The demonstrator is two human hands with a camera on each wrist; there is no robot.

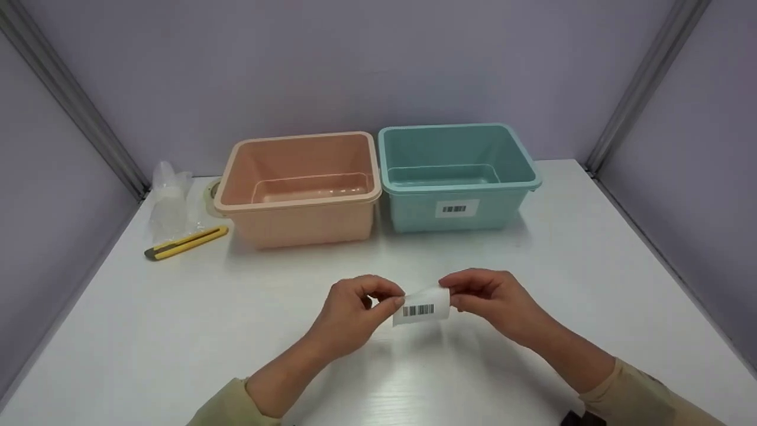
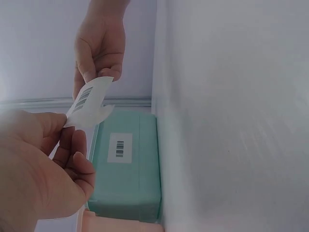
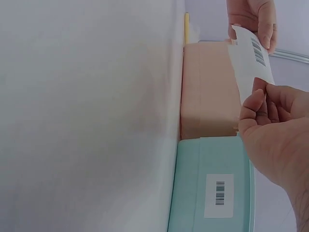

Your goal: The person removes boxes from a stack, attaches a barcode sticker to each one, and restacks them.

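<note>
Both hands, left (image 1: 349, 313) and right (image 1: 494, 302), pinching a small curled paper barcode label (image 1: 421, 307) above smooth white table (image 1: 177, 331)

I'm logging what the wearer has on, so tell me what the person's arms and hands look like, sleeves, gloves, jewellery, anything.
Both hands are bare: no gloves, rings or watch show on the left hand or the right hand. The forearms are uncovered up to pushed-back long sleeves, a pale yellow-green left sleeve and a beige right sleeve. No markings or cables are visible on them.
</note>
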